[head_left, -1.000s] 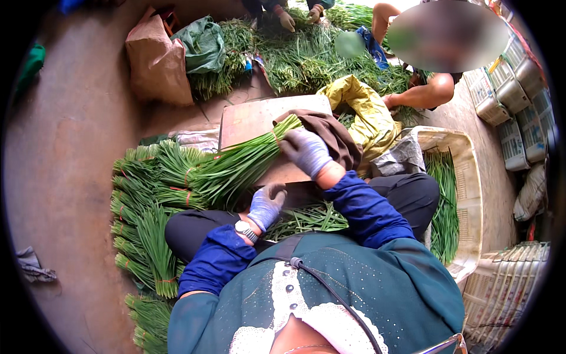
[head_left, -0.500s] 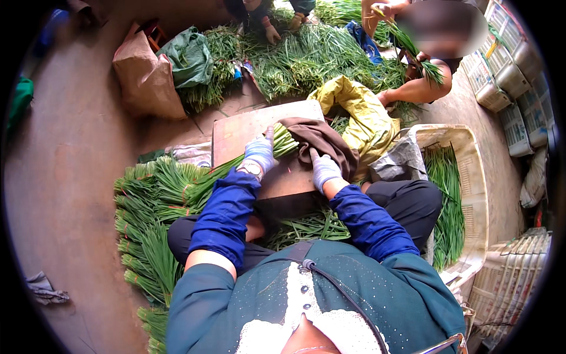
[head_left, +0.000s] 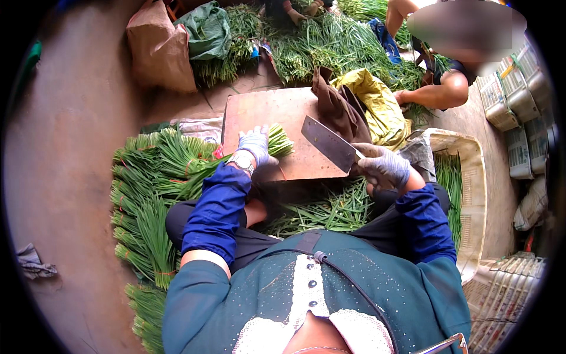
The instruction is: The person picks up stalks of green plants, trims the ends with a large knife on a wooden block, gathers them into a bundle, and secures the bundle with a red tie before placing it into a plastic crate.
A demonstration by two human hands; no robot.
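Note:
My left hand [head_left: 254, 146], in a pale glove, is closed over a bundle of chives [head_left: 279, 140] and presses it onto the board of a low wooden block [head_left: 265, 112]. The cut stem ends point right; the leaves trail left under my forearm. My right hand [head_left: 386, 166], also gloved, grips the handle of a cleaver [head_left: 330, 144]. Its broad dark blade is tilted over the board's right part, apart from the bundle. A brown cloth [head_left: 339, 109] is bunched at the board's far right corner.
Tied chive bundles [head_left: 147, 200] are stacked at my left. Loose leaves [head_left: 330, 212] lie between my legs. A yellow sack [head_left: 377, 112] and a cream crate [head_left: 471, 206] holding chives stand right. Beyond are a heap of chives [head_left: 330, 50] and a co-worker's bent leg [head_left: 439, 94].
My right hand has left the brown cloth and now holds the cleaver, farther right. The cloth has shifted off toward the far corner. My left hand has turned palm down over the bundle.

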